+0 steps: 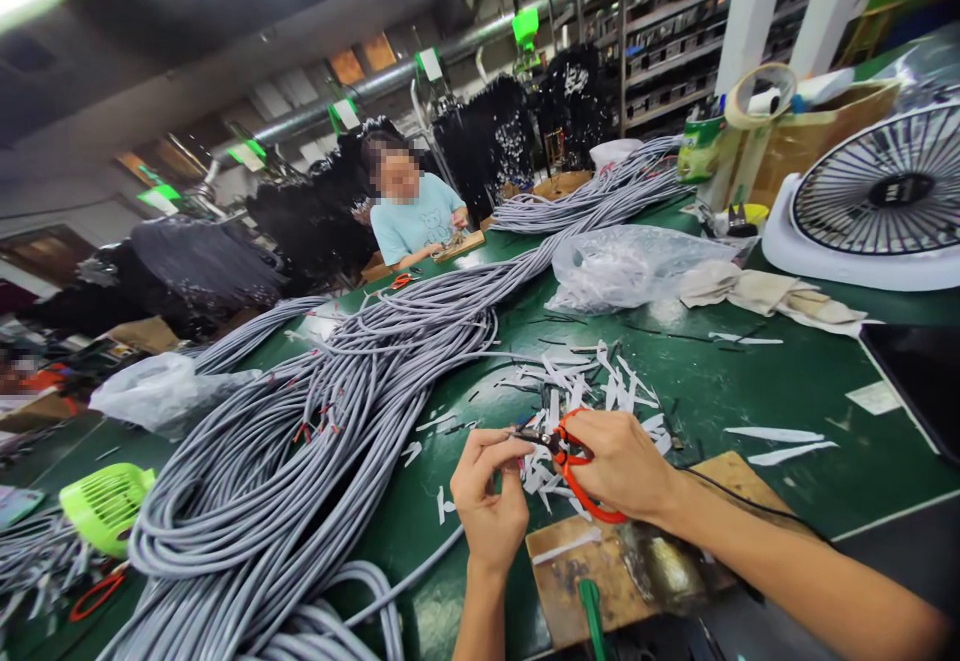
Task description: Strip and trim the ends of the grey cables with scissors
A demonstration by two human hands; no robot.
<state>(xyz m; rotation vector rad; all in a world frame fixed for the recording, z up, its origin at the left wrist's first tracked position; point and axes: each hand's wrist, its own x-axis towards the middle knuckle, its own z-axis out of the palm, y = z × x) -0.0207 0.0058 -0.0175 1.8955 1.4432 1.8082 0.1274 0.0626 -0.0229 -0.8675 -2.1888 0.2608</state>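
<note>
My right hand (622, 461) is closed around the orange-red handles of a pair of scissors (556, 444). Their short dark blades point left and reach the fingertips of my left hand (491, 501). That hand is pinched, thumb against fingers, and a grey cable (431, 569) runs up to it from the lower left. The cable's end is mostly hidden by the fingers. Beneath and behind both hands lies a pile of white cut strips (555, 406) with dark scraps. A worn wooden board (551, 591) sits below my right wrist.
Large coils of grey cable (300, 471) cover the left and middle of the green table (780, 386). A clear plastic bag (637, 261), cloth gloves (780, 293) and a white fan (885, 201) stand to the right. A green fan (109, 506) is at left. Across the table sits a co-worker (420, 211).
</note>
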